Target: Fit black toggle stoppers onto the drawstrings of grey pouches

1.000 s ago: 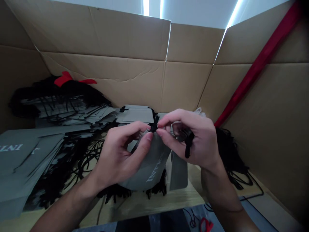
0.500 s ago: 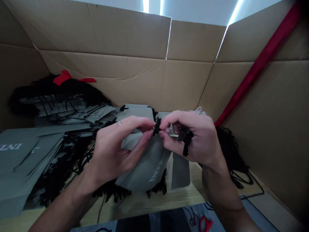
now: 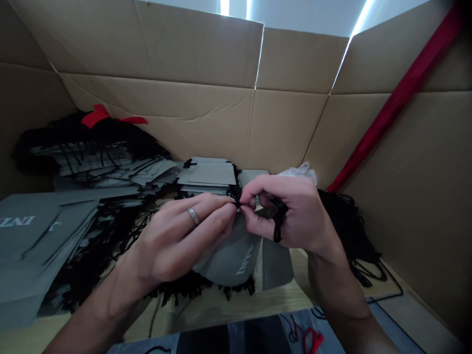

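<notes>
My left hand, with a ring on one finger, is closed, its fingertips pinching a small piece of black cord. From the other side my right hand pinches the same cord between thumb and index finger. A further bunch of black cord is tucked in the curled fingers of the right hand. Just below both hands lies a grey printed paper bag, partly covered by the left hand. Whether the cord is knotted is too small to tell.
Stacked grey bags with black cords stand behind the hands. More printed bags lie on the left. Black cords are heaped at right. Cardboard walls enclose the table. Red-handled scissors lie below the front edge.
My left hand has rolled over so its back shows, and its fingers have drawn together at the cord. The right hand keeps its pinch, and the bag beneath has shifted slightly.
</notes>
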The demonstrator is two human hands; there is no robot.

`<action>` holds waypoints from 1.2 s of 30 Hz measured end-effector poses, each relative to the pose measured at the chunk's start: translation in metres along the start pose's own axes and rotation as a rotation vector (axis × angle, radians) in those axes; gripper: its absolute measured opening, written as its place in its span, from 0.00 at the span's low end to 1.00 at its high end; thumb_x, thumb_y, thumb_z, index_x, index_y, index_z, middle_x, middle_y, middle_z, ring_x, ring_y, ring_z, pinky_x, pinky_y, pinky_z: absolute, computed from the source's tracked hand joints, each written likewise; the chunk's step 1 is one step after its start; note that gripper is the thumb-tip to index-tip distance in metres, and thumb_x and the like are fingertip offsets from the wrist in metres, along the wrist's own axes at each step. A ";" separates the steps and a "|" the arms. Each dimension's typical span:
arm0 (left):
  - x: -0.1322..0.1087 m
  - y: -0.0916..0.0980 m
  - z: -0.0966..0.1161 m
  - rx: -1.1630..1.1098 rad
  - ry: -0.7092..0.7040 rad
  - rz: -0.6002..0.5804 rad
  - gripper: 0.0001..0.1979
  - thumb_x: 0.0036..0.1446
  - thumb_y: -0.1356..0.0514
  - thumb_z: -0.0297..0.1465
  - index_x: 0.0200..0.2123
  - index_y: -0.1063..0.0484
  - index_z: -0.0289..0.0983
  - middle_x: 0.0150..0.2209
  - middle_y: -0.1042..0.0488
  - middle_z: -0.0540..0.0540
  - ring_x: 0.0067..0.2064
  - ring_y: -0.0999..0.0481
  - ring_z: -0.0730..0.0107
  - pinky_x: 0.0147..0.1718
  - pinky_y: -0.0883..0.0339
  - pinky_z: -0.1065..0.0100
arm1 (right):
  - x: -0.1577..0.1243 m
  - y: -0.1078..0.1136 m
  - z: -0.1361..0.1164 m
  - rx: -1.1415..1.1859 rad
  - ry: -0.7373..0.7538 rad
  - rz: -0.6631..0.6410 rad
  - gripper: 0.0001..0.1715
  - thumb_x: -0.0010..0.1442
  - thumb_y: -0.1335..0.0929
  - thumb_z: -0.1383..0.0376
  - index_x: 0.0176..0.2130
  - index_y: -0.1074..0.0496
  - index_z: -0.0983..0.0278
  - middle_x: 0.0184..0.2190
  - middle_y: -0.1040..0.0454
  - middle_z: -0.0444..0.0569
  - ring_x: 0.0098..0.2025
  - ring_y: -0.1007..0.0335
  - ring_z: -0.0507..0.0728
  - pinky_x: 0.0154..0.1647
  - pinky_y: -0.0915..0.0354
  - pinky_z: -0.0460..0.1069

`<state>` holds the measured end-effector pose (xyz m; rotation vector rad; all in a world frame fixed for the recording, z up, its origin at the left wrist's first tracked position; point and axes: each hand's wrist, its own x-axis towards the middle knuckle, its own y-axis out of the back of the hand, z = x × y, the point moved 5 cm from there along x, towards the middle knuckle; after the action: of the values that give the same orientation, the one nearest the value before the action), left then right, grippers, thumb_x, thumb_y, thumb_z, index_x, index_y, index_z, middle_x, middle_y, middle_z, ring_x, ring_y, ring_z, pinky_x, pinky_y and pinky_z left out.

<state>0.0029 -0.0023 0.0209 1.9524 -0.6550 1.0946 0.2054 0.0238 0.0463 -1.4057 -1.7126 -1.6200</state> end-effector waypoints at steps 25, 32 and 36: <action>0.009 0.001 -0.010 -0.187 0.247 0.007 0.11 0.65 0.24 0.24 0.46 0.15 0.45 0.41 0.09 0.49 0.38 0.08 0.64 0.44 0.10 0.68 | -0.002 0.000 -0.001 0.044 0.054 0.036 0.10 0.60 0.25 0.74 0.40 0.20 0.61 0.33 0.17 0.40 0.28 0.30 0.48 0.29 0.35 0.45; 0.014 -0.011 -0.026 -0.674 0.519 0.080 0.14 0.58 0.27 0.18 0.41 0.15 0.42 0.37 0.11 0.50 0.35 0.11 0.68 0.37 0.14 0.71 | -0.005 0.000 -0.002 0.119 0.059 0.088 0.13 0.61 0.25 0.75 0.42 0.21 0.58 0.36 0.17 0.43 0.32 0.23 0.52 0.33 0.27 0.48; 0.009 -0.026 -0.032 -0.946 0.799 0.100 0.13 0.60 0.21 0.21 0.45 0.12 0.40 0.38 0.09 0.49 0.37 0.07 0.66 0.38 0.11 0.74 | -0.005 0.003 -0.002 0.035 0.104 0.155 0.15 0.66 0.25 0.75 0.45 0.21 0.55 0.40 0.14 0.46 0.39 0.19 0.56 0.40 0.21 0.53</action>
<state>0.0115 0.0381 0.0293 0.6099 -0.6364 1.1920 0.2097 0.0199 0.0438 -1.3758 -1.5267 -1.5434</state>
